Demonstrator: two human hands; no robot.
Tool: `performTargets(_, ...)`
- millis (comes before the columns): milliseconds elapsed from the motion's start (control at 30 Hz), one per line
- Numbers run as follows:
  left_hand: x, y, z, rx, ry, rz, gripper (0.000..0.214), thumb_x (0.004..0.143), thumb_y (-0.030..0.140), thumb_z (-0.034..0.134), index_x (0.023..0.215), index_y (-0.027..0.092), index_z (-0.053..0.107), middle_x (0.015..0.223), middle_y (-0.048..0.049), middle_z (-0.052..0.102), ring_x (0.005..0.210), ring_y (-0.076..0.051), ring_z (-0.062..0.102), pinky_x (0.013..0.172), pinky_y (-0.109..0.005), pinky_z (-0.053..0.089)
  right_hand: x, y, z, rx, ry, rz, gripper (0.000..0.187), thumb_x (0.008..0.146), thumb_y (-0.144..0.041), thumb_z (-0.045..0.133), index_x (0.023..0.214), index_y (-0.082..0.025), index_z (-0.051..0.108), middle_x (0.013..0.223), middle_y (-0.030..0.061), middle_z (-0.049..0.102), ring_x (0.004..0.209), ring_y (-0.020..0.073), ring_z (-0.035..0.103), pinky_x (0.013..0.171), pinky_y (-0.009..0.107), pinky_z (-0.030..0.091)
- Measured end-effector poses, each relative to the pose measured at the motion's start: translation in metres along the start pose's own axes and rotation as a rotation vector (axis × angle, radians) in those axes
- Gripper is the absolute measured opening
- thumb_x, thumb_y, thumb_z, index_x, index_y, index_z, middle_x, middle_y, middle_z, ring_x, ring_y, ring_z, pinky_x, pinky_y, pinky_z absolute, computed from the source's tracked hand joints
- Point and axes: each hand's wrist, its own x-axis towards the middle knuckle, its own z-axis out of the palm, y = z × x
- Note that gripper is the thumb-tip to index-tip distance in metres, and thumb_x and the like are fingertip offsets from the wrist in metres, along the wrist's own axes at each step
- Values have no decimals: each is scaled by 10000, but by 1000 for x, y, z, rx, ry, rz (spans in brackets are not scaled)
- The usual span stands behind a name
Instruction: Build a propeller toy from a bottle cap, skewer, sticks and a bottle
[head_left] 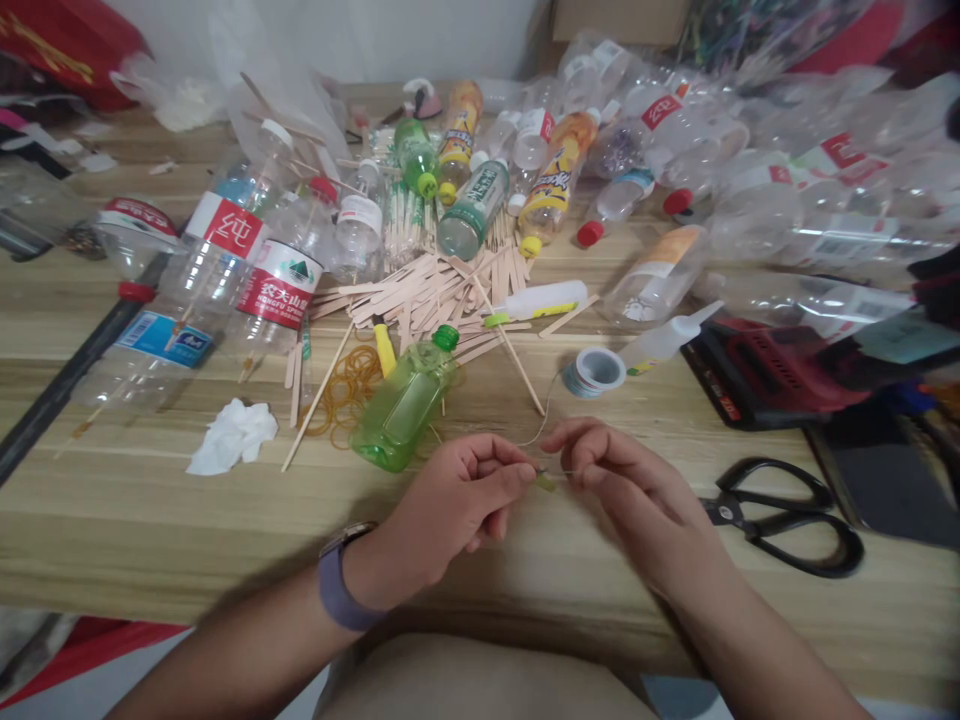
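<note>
My left hand (450,505) and my right hand (626,480) meet just above the wooden table (150,520), fingertips almost touching. Both are pinched closed on a thin wire (544,420) that runs back to a small spool (595,371). A tiny greenish piece (547,482) sits between the two pinches. A green plastic bottle (405,400) lies on its side just beyond my left hand. A watch with a purple band is on my left wrist.
Black scissors (784,515) lie to the right. A pile of wooden sticks (427,295), rubber bands (349,385), a crumpled tissue (232,435), two glue bottles and several empty plastic bottles fill the back. A red and black tool (772,370) lies at right.
</note>
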Motion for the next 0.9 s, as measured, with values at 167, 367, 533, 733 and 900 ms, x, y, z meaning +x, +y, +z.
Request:
performTargets(167, -1, 0, 0, 8, 32, 1, 249, 768, 417, 686, 792, 192, 582, 418, 102, 488, 331, -41, 296, 318, -155, 202, 1, 2, -2, 431, 76, 170, 137, 820, -250, 630, 694, -207, 594, 862, -2, 650, 617, 108, 463, 612, 240, 380)
performTargets(367, -4, 0, 1, 63, 17, 15, 222, 799, 405, 655, 822, 193, 597, 450, 103, 475, 359, -56, 340, 319, -158, 219, 5, -9, -3, 662, -14, 249, 188, 808, -297, 687, 692, -204, 572, 737, 26, 672, 478, 103, 385, 472, 236, 292)
performTargets(533, -6, 2, 0, 230, -32, 55, 188, 861, 359, 585, 902, 182, 630, 505, 96, 492, 385, -62, 415, 357, -171, 265, 5, -7, 1, 709, -22, 243, 202, 819, -292, 682, 703, -196, 547, 566, -27, 485, 489, 104, 376, 483, 222, 305)
performTargets(733, -10, 4, 1, 439, -8, 139, 190, 915, 300, 503, 904, 177, 647, 497, 92, 482, 414, -71, 448, 411, -185, 305, 3, -2, 5, 705, -53, 190, 222, 891, -284, 625, 727, -191, 507, 580, -46, 385, 528, 100, 342, 517, 217, 290)
performTargets(900, -9, 4, 0, 394, -2, 144, 143, 903, 289, 491, 850, 193, 583, 533, 100, 473, 399, -62, 422, 401, -175, 338, 1, 0, 9, 642, -46, 147, 226, 945, -234, 536, 730, -196, 475, 596, -44, 367, 549, 112, 319, 539, 235, 293)
